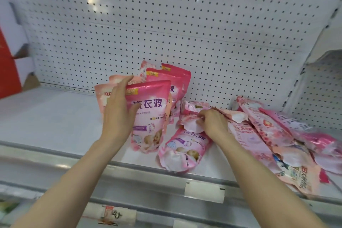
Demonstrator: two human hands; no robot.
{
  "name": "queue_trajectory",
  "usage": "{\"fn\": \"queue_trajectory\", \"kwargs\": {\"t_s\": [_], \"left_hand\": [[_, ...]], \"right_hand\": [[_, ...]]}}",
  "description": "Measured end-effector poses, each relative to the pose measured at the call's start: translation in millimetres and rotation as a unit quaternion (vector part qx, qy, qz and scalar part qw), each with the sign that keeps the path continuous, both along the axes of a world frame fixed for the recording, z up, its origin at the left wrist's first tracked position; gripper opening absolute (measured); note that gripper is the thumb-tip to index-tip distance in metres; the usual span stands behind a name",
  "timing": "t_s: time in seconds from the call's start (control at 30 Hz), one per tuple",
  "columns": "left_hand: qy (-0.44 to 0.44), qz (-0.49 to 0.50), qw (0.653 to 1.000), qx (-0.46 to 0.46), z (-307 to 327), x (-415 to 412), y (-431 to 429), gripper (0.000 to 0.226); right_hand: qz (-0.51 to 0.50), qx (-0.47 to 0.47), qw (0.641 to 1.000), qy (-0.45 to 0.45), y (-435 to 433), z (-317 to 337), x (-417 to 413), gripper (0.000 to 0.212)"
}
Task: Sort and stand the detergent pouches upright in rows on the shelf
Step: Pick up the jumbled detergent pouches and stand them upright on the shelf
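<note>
Fallen pouch (183,146), pinched by right hand (213,124), wanted standing flat-based at 3 o'clock of upright pouch (149,116) clasped by left hand (120,111).

Standing detergent pouches, six: three deep pink pouches (149,116), two pale peach pouches (100,98), one light pink pouch (145,70) at back.
Lying flat: one baby-print pouch (183,146) at front, one crumpled pouch (190,114), heaped pouches (262,124) at right, at least five, overlap hiding exact count.
Hands, two: left hand (118,114), right hand (214,122).
Rail labels, two: blank label (203,190), handwritten tag (111,214).
</note>
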State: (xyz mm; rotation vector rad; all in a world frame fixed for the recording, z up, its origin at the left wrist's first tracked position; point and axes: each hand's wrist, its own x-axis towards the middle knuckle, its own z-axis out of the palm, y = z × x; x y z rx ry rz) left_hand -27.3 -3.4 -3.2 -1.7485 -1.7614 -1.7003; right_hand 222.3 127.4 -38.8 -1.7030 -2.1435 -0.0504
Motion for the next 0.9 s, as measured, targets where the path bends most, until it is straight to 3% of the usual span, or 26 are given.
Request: {"fn": "queue_trajectory", "kwargs": {"t_s": [0.13, 0.23, 0.3, 0.43, 0.57, 0.63, 0.7, 0.8, 0.9], "left_hand": [[0.011, 0.017, 1.000, 0.007, 6.3, -12.2, 5.8, 0.064], [0.015, 0.042, 0.999, 0.006, 6.5, -20.2, 14.7, 0.062], [0.016, 0.055, 0.998, -0.001, 3.6, -25.3, 21.8, 0.063], [0.028, 0.070, 0.997, -0.014, -3.5, -25.3, 28.2, 0.073], [-0.013, 0.057, 0.998, -0.024, -11.9, -24.7, 26.2, 0.087], [-0.097, 0.038, 0.994, -0.030, -10.8, -30.1, 27.0, 0.084], [-0.154, 0.017, 0.987, -0.041, -5.2, -34.6, 27.6, 0.063], [-0.159, -0.027, 0.986, -0.043, -1.1, -34.5, 23.3, 0.035], [-0.197, -0.068, 0.978, -0.023, 0.2, -35.9, 19.3, 0.042]], "right_hand": [[0.012, 0.051, 0.998, 0.028, -5.7, 0.7, -0.4, 0.019], [0.076, 0.107, 0.990, 0.056, -29.7, 13.8, 4.7, 0.016], [0.137, 0.098, 0.981, 0.091, -50.2, 19.8, 10.3, 0.012], [0.224, -0.048, 0.959, 0.166, -85.7, 16.4, 23.5, 0.012], [0.186, -0.222, 0.914, 0.283, -81.9, 20.9, 29.3, 0.065], [0.115, -0.212, 0.941, 0.239, -67.1, 23.7, 21.7, 0.057], [0.051, -0.195, 0.972, 0.122, -50.0, 24.5, 11.2, 0.049], [-0.012, -0.230, 0.973, 0.028, -27.9, 25.4, -4.6, 0.058], [-0.036, -0.274, 0.961, -0.015, -17.0, 26.7, -19.5, 0.064]]}}
